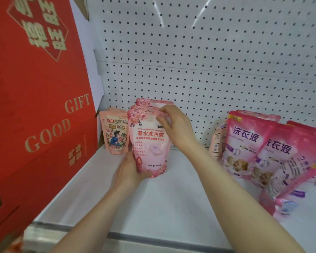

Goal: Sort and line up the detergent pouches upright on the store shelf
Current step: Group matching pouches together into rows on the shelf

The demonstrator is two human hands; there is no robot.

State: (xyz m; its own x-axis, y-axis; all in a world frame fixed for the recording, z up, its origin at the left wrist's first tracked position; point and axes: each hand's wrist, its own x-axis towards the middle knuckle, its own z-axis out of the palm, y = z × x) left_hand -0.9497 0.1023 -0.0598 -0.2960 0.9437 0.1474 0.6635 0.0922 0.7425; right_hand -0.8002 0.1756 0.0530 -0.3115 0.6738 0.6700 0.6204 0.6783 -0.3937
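At the near lip of the white shelf (153, 232), in from below with two bare forearms. A little further in, on to the left grip (130, 172): curled under the bottom left corner of the pale pink pouch (150, 148), thumb across its base, propping it upright, printed face to the camera. Hard to tell whether resting on the shelf floor or held just clear of it. Up now to the right grip (177, 126): fingers bent over the same pouch's top right corner, pinching that edge, wrist sloping down to the right. Pressed close behind, two matching pouches (148, 104), flowered tops stepping up one above the other.

Over on the right, well apart from both hands, a bunch of bright pink pouches (244, 143), tilted and overlapping rather than standing straight. Below them near the front, a small pink item (283, 207) lying flat, too blurred to name. Tucked behind their left edge, a side-on peach pouch (216, 141).

Back left, just beside the held stack, an upright peach pouch (115, 137) with a blue-coated figure on it, close to the rear wall. All down the left side, a big red gift box (35, 106) with gold lettering. Farthest back, the white pegboard (208, 52), dotted with holes.
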